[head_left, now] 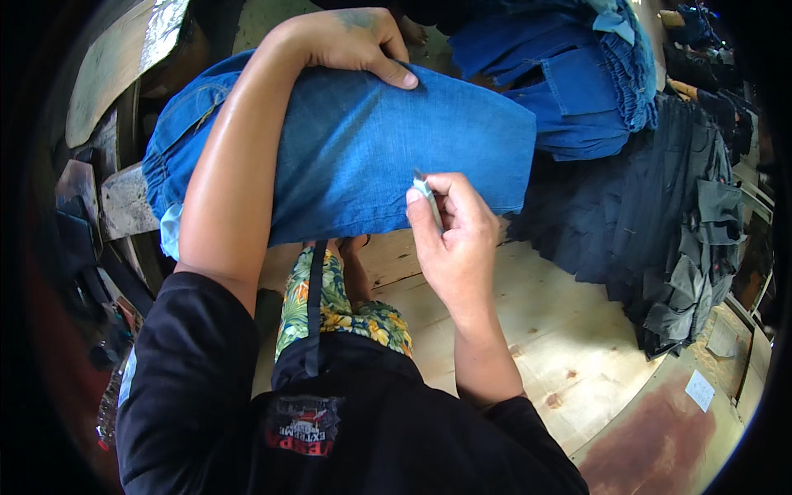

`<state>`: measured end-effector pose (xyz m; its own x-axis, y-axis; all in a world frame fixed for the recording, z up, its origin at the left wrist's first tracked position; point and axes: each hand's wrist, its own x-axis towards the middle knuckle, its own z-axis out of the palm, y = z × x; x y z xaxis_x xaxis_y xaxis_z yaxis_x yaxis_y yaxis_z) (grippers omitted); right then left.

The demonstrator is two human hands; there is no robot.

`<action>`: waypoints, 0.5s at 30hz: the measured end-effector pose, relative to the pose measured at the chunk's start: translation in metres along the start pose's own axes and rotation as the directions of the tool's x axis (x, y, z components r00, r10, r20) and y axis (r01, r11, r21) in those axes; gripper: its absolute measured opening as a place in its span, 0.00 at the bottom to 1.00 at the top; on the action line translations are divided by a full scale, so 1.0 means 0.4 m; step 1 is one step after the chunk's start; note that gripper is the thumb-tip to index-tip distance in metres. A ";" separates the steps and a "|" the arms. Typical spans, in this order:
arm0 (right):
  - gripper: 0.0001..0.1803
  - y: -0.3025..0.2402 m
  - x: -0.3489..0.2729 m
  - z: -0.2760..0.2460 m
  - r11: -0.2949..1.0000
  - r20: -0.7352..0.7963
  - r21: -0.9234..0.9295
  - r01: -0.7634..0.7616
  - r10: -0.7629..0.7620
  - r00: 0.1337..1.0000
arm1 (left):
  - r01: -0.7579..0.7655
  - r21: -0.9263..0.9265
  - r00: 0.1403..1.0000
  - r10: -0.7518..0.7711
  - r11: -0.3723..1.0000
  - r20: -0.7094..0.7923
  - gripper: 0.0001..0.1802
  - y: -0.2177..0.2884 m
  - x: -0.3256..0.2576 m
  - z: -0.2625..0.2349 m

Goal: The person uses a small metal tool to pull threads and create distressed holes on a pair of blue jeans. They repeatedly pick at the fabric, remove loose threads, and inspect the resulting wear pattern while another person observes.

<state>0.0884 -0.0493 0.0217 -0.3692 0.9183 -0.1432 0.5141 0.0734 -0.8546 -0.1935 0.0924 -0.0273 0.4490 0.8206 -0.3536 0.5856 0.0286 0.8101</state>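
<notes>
A pair of blue denim pants (338, 157) stretches across in front of me, its gathered elastic waist at the left and the leg spread flat toward the right. My left hand (351, 43) reaches over it and grips the far edge, thumb on top and the other fingers partly hidden. Between the thumb and fingers of my right hand (459, 227) is a small cutter knife (424, 186) with a pale handle and a dark tip. That tip points away from me, over or against the denim near its near edge; contact cannot be made out.
More blue denim garments (569, 99) are piled at the far right. Below them hangs a heap of black garments (627, 223). A wooden beam (128, 202) juts in under the denim at the left. Pale wooden boards (561, 330) lie below, with a white paper (700, 390) at the lower right.
</notes>
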 end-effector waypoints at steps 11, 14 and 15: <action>0.07 -0.018 0.124 0.078 0.968 -0.171 -0.208 0.138 -0.175 0.970 | -0.077 -0.107 0.995 0.070 0.991 -0.070 0.28 0.006 0.003 0.006; 0.06 -0.019 0.143 0.091 0.971 -0.204 -0.206 0.121 -0.164 0.965 | -0.069 -0.121 0.997 0.063 0.990 -0.051 0.28 0.009 0.003 0.001; 0.06 -0.021 0.148 0.092 0.970 -0.208 -0.214 0.112 -0.157 0.965 | -0.072 -0.100 0.996 0.067 0.992 -0.053 0.28 0.008 0.004 0.000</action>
<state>0.0335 -0.0098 0.0021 -0.2758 0.9560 0.0999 0.6234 0.2570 -0.7384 -0.1909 0.0937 -0.0255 0.4506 0.8499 -0.2732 0.4813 0.0265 0.8762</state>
